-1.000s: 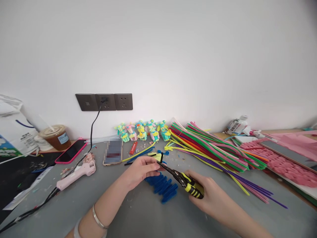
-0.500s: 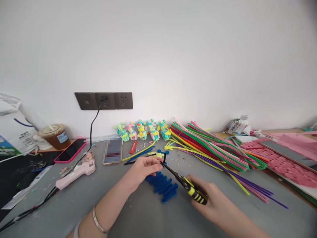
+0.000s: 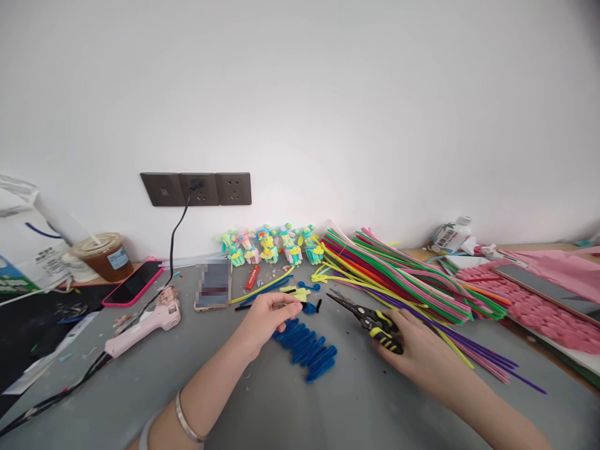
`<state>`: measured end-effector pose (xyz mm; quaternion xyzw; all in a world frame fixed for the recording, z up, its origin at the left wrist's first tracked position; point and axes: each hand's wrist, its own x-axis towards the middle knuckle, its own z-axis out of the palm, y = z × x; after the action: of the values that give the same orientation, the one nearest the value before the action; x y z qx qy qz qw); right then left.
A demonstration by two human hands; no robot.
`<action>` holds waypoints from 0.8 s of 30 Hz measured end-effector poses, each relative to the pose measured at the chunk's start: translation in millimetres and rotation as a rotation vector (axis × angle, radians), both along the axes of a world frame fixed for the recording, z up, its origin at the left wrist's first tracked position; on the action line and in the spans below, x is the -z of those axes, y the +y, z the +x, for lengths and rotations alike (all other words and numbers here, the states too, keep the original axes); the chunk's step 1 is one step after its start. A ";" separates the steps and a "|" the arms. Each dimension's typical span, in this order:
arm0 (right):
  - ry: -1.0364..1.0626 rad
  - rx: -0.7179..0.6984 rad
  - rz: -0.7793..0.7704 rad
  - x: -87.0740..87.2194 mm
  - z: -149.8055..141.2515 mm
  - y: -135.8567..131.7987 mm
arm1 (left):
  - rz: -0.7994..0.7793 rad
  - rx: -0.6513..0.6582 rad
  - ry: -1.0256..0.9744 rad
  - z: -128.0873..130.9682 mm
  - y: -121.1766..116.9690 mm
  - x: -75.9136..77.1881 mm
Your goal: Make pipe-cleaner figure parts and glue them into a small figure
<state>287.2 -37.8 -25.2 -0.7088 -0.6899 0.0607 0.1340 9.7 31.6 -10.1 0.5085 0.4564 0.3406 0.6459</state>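
**Pliers in one hand, black stem in the other**

The right hand is wrapped around the yellow-and-black handles of the pliers, whose thin jaws stand slightly apart, pointing left over the table and holding nothing. The left hand pinches a black stem between fingertips, low over the table just behind the blue pieces.

Risks, as I judge them: the jaw tips are near the left fingers, so a quick closing move could nip skin. The stem is thin and fuzzy and could slip from so light a pinch. A sweeping forearm could scatter the blue pieces.

The blue pieces are short, plush loops lying side by side. The stems to the right are long, soft and many-coloured, fanned in a loose heap. The table is smooth grey, flecked with offcuts.
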 end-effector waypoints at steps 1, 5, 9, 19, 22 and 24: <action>-0.044 0.005 0.019 2.9 3.4 3.8 | -0.008 -0.011 0.002 0.0 0.0 -0.9; -0.098 -0.005 0.131 12.1 2.5 14.6 | -0.034 -0.045 0.002 0.3 -0.3 -5.6; 0.118 -0.149 0.252 -0.4 -23.4 19.7 | -0.001 0.000 -0.025 0.1 -1.0 -9.1; 0.785 -0.788 -0.021 -44.1 -86.0 66.1 | 0.248 0.256 0.034 -17.0 6.7 -17.4; 0.842 -0.776 -0.002 -39.6 -92.1 74.1 | 0.229 0.237 0.008 -19.1 8.6 -18.6; 0.852 -0.765 0.087 -34.8 -95.1 75.8 | 0.206 0.195 -0.022 -18.4 8.8 -17.7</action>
<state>192.1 38.0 9.6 -0.3155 -0.7842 0.3568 0.3977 -8.7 40.4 7.6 0.6104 0.3603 0.3266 0.6253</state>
